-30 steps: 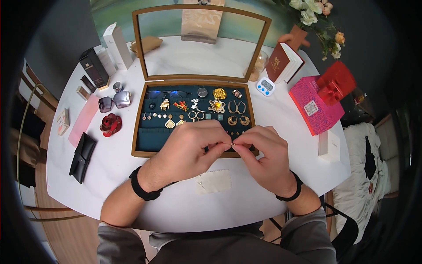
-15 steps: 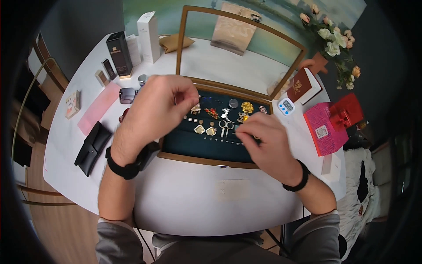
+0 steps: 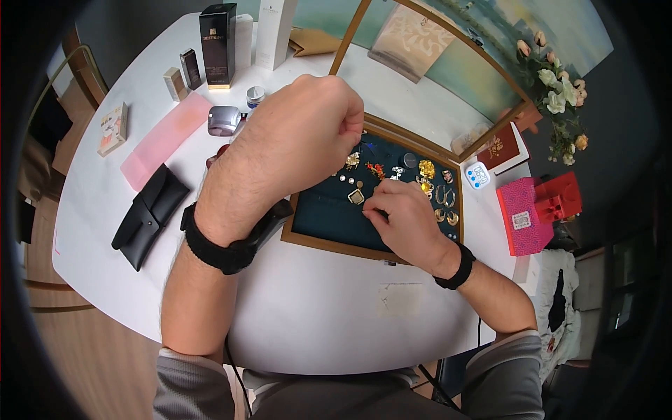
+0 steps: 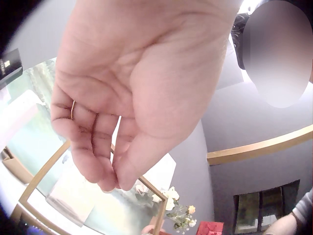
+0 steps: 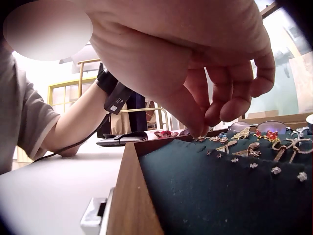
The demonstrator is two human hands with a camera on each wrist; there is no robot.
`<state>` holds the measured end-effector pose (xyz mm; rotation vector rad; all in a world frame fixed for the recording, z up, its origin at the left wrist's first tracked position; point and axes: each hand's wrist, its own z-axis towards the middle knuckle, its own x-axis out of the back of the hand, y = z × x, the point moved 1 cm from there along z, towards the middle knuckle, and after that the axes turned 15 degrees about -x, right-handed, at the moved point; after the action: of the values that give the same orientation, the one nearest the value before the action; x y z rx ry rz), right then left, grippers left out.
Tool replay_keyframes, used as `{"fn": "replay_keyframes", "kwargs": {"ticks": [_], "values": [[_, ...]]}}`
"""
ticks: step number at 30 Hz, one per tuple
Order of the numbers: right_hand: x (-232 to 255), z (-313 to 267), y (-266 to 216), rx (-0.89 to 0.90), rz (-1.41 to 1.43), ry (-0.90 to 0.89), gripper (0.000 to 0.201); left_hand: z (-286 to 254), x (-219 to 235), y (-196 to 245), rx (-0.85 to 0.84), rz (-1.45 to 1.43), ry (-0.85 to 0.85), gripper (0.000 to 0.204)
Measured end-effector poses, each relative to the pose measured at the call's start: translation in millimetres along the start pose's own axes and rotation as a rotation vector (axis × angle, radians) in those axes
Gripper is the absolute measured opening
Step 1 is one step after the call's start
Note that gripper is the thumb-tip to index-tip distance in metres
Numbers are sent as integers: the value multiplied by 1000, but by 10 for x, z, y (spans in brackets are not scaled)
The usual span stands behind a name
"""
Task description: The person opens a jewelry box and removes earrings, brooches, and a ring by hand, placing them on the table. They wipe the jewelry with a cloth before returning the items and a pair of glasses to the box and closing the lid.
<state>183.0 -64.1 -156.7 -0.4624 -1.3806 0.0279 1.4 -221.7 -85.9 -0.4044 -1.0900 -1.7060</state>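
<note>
Over the left part of the jewelry box (image 3: pixel 336 246), the left hand (image 3: pixel 294 140) is raised with its fingers curled. In the left wrist view, the thumb of that hand (image 4: pixel 132 88) meets the fingertips, and nothing shows between them. The right hand (image 3: pixel 406 217) is low over the dark green lining, beside a square gold earring (image 3: pixel 356 197). In the right wrist view, this hand (image 5: pixel 195 58) has thumb and fingertips pinched at a tiny glinting piece by the lining; its shape is mostly hidden. Small clear studs (image 5: pixel 276 170) stand in a row nearby.
The box's glass lid (image 3: pixel 490 59) stands raised behind. To the left lie a black case (image 3: pixel 150 217), a pink strip (image 3: pixel 164 140) and sunglasses (image 3: pixel 224 120). A small cloth (image 3: pixel 400 299) lies in front; a timer (image 3: pixel 477 176) and pink box (image 3: pixel 521 217) are right.
The hands have parted from their meeting over the box's front edge. The left rose up and leftward; the right moved onto the lining. The head view has shifted and turned.
</note>
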Motion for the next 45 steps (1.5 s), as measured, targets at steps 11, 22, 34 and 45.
{"fn": "replay_keyframes", "kwargs": {"ticks": [11,22,34,45], "values": [[-150,65,-61,16,-136,20,4,-23,-73,-8,-55,26,70,8],[-65,35,-110,34,-150,61,3,-5,-81,-5,-31,39,44,6],[-137,30,-86,72,-157,94,4,-11,-104,2,-73,14,74,8],[586,98,-175,-14,144,417,19,4,-222,55,-94,-107,5,6]]}}
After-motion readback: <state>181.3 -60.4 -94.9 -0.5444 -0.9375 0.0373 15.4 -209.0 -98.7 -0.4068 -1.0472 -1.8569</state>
